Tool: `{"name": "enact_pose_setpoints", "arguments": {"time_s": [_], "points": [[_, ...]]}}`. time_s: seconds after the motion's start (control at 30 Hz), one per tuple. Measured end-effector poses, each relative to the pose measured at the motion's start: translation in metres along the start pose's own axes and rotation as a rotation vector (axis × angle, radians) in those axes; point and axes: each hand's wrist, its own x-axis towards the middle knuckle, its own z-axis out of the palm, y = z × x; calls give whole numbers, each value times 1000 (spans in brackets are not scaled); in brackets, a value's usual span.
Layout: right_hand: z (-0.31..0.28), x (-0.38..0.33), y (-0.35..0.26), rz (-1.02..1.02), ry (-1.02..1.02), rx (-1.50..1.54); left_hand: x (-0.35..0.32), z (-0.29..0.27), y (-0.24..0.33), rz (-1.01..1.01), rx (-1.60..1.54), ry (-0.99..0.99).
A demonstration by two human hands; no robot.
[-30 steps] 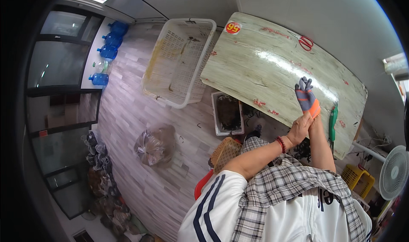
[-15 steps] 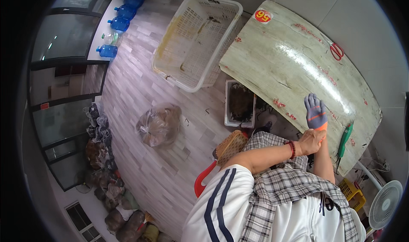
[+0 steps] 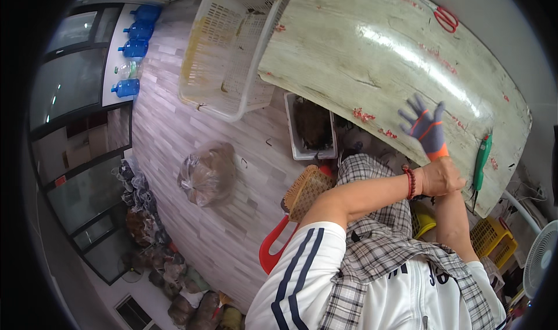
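My left hand [image 3: 443,176], bare with a beaded bracelet at the wrist, is closed round my right wrist just below the glove's cuff. It cannot be made out whether its fingers also pinch the cuff. A grey work glove [image 3: 429,133] with orange bands and an orange cuff covers my right hand [image 3: 424,123]. That hand is open, fingers spread, above the near edge of the pale, worn table [image 3: 331,45]. To its right lies a slim green-handled tool [image 3: 482,158] with a thin dark tip. Red-handled scissors [image 3: 446,20] rest near the table's far edge.
A white plastic crate [image 3: 192,68] and a tied plastic bag [image 3: 209,173] sit on the floor to the left. Beside my knee is a white box [image 3: 328,153] with dark brown contents. A white fan [image 3: 540,260] and yellow basket [image 3: 494,243] stand right.
My right hand's gloved fingers have gone from close together to spread. My left hand has slid from the orange cuff toward the bare forearm. The whole view has shifted.
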Motion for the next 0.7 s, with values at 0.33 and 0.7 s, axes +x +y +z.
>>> {"name": "enact_pose_setpoints", "arguments": {"time_s": [0.33, 0.7], "points": [[-15, 40, 0, -659, -331, 947, -83, 61, -97, -637, -187, 530], [-54, 77, 14, -722, -514, 1037, -104, 84, -138, -617, -208, 344]]}}
